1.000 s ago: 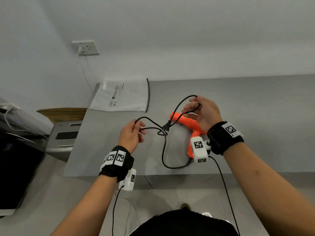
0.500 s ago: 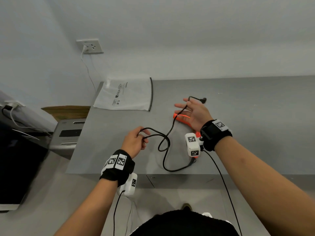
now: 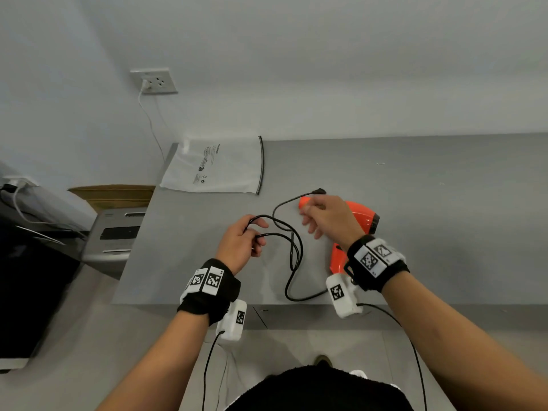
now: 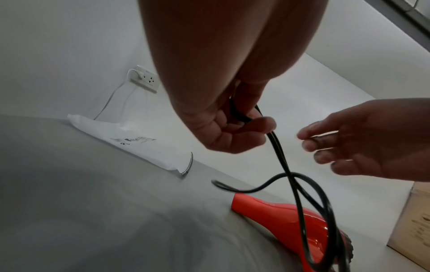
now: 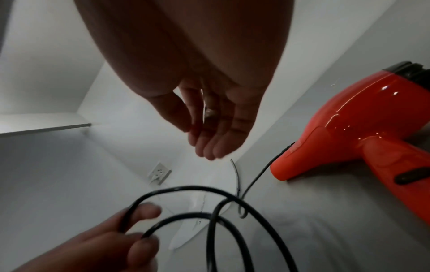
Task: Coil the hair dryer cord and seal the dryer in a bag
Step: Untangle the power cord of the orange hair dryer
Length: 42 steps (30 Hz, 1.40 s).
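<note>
The glossy orange plastic hair dryer [image 3: 360,216] is lying on its side on the grey table [image 3: 444,218], towards the right, with its thin black rubber cord [image 3: 293,256] trailing off to the left. Two loops of that cord are being gripped in the curled fingers of the left hand [image 3: 241,243], held just above the table. The right hand [image 3: 329,218] is being held over the dryer's nozzle with its fingers relaxed and spread, nothing being held in it. The black plug [image 3: 319,191] is lying on the table just beyond the right hand, and the flat white plastic zip bag [image 3: 219,164] is lying at the far left, well apart from the dryer. The coiling is judged to be only part done. For a tidy coil, the slack near the plug should probably be gathered next by the free hand and laid into the left hand in loops matching those already held, with the left grip being kept firm so that nothing is let slip.
</note>
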Tool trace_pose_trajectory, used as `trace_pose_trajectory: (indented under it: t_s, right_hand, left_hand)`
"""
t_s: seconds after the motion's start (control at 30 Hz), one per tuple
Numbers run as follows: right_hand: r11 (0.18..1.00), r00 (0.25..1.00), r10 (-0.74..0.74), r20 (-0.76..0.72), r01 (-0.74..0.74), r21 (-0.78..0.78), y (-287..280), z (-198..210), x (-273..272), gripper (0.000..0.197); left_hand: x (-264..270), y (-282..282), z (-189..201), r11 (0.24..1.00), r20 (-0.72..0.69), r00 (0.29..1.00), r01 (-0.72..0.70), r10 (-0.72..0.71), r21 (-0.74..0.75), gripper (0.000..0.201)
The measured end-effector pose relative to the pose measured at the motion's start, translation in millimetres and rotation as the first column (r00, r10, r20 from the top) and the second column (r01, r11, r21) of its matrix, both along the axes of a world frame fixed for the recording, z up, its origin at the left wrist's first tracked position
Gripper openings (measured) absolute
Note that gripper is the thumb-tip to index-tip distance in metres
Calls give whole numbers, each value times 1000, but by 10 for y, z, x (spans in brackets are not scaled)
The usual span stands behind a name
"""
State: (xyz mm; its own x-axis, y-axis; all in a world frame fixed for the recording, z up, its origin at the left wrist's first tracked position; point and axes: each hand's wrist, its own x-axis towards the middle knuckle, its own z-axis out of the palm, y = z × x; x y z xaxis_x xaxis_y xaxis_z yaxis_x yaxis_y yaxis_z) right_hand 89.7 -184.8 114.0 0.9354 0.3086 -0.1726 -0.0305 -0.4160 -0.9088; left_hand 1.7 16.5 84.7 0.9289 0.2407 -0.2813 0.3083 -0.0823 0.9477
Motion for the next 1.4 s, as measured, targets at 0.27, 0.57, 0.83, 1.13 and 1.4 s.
trace_pose_trajectory:
  t_s: [0.27, 0.57, 0.83, 1.13, 1.4]
  right_hand:
    - [823, 956, 268, 122, -161, -544, 68, -258, -441, 25]
    - [965, 943, 241, 228, -257, 43, -95, 90, -703, 8]
    - [763, 941, 251, 226, -336, 553, -144, 491, -759, 40]
    - [764, 850, 526, -26, -486, -425, -736, 115, -534, 65]
    - [711, 788, 607, -107, -598, -369, -525, 616, -586, 93]
  left_hand:
    - [29, -110, 38, 998, 53, 998, 19, -15, -67, 30]
    - [96, -62, -145, 999, 2, 1000, -21, 21, 46, 41]
    - [28, -320, -476, 994, -179, 978, 109, -111, -21, 39]
    - [90, -178, -289, 993, 4, 994, -111, 111, 28, 31]
    - [64, -94, -228, 971, 14, 992, -127, 127, 203, 19]
